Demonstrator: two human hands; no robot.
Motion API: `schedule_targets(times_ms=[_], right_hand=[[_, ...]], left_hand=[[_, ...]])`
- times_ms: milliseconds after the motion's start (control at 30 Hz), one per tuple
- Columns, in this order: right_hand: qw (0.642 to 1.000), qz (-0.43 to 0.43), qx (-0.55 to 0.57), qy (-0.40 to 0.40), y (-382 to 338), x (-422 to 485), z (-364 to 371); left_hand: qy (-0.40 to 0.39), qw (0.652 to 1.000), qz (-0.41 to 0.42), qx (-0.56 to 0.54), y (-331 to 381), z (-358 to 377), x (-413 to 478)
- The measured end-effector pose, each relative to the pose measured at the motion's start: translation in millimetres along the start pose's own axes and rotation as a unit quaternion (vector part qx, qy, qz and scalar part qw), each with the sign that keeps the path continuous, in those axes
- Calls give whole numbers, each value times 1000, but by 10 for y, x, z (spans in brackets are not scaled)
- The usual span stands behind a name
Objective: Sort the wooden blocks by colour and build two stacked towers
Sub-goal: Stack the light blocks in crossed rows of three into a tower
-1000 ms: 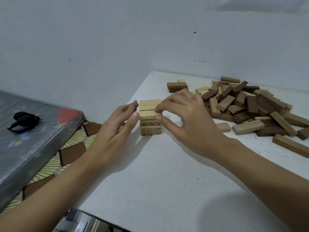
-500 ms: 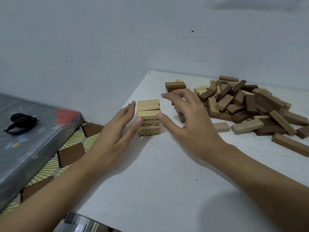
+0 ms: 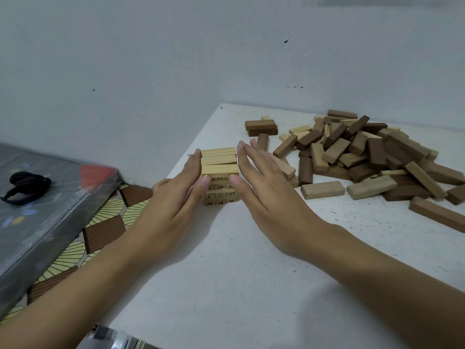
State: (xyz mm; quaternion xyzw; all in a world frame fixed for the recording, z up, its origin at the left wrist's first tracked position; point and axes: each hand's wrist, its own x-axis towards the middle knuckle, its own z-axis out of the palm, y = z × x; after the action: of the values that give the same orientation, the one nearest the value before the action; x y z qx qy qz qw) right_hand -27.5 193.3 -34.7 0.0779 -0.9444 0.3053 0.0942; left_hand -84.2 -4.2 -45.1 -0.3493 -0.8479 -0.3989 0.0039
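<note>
White speckled table (image 3: 226, 285) fills the lower right of the frame, set against a pale grey wall (image 3: 151, 59). Light-wood tower (image 3: 219, 162) stands at centre frame, near the table's left edge. It has several layers: the top layer is three pale blocks lying side by side, and printed numbers show on the block ends of the lower layers. Left hand (image 3: 173, 197) lies flat against the tower's left side, fingers straight and together, thumb tip on the front face. Right hand (image 3: 266, 187) lies flat against the tower's right side, fingers straight, thumb tip likewise on the front face. Neither hand curls round a block; both are extended, with the tower between the palms. Loose pile of blocks (image 3: 364, 152), light and dark mixed, lies at right of frame, apart from the tower. Two dark blocks (image 3: 261, 127) sit stacked flat behind the right hand's fingertips, toward the wall. At left, below table level, a grey padded surface (image 3: 37, 222) carries black headphones (image 3: 25, 183). Patterned floor (image 3: 105, 222) shows between it and the table.
</note>
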Motion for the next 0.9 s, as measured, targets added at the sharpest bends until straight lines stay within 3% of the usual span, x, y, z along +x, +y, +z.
schedule_targets(times_ms=[900], right_hand=[[998, -4, 29, 58, -42, 12, 100]], left_hand=[[34, 999, -5, 23, 53, -15, -14]])
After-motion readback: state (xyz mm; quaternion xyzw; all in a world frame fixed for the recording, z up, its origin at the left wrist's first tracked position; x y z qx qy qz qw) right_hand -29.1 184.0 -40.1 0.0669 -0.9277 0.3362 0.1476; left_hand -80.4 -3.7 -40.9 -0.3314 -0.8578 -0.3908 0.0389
